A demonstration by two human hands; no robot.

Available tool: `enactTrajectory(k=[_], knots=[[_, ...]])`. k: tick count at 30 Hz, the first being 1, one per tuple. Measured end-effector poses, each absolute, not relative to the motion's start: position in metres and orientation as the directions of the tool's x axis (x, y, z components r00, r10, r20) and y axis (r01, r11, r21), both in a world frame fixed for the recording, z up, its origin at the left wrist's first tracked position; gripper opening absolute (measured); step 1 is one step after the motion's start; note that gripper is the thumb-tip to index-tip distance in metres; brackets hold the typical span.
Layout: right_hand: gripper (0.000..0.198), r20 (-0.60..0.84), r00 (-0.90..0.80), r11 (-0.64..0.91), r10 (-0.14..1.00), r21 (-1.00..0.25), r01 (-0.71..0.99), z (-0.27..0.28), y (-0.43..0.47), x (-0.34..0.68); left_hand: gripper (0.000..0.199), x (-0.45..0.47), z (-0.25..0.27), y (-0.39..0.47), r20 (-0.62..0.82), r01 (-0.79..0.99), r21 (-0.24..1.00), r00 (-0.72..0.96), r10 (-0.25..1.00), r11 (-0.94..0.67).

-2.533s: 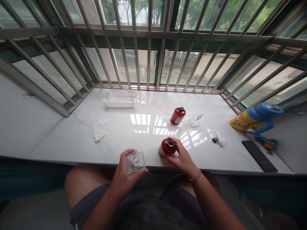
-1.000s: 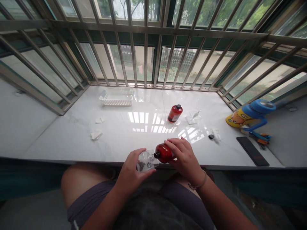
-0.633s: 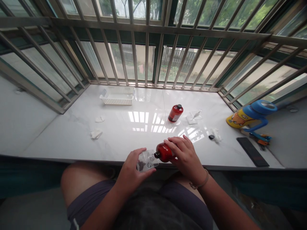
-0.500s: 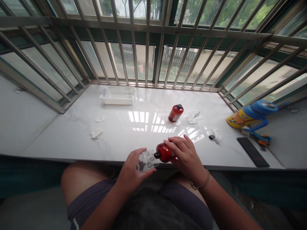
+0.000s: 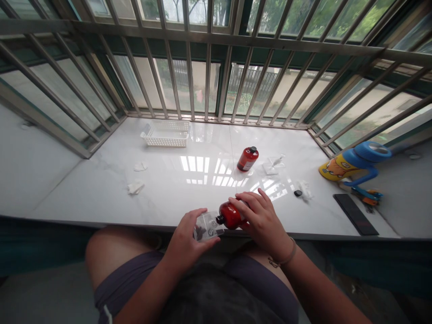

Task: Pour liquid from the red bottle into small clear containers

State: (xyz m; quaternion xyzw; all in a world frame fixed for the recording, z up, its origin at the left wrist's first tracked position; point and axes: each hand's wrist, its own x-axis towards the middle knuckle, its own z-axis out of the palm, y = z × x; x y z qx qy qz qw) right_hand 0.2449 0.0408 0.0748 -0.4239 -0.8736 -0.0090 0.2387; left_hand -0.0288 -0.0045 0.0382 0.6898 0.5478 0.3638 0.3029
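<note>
Bottle [image 5: 232, 215] tipped left at near edge of tabletop [image 5: 172, 180], mouth facing clear box [image 5: 206, 226].
Right hand [image 5: 261, 220] grasps the bottle's body, left hand [image 5: 185, 238] the box, fingers curled. Bottle judged slippery, best gripped mid-body; box likely stiff, brittle.

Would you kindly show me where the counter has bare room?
Bare counter lies between the white basket and capped red bottle, and left of the white scraps. The right end is crowded by the flask and black slab, the front middle by the left hand and right hand.
</note>
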Motion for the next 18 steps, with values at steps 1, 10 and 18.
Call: enactTrajectory(k=[1, 10, 18], knots=[[0.065, 0.424, -0.53, 0.643, 0.734, -0.184, 0.743, 0.0752, 0.0409, 0.2451, 0.072, -0.0287, 0.0381, -0.0044, 0.166, 0.531, 0.82, 0.136, 0.977, -0.213], [0.068, 0.418, -0.536, 0.645, 0.734, -0.181, 0.742, 0.0757, 0.0428, 0.2471, 0.072, -0.0279, 0.04, -0.0043, 0.137, 0.504, 0.843, 0.137, 0.981, -0.188], [0.072, 0.409, -0.542, 0.648, 0.734, -0.184, 0.739, 0.0738, 0.0438, 0.2481, 0.074, -0.0288, 0.0396, -0.0044, 0.132, 0.513, 0.839, 0.132, 0.982, -0.182]])
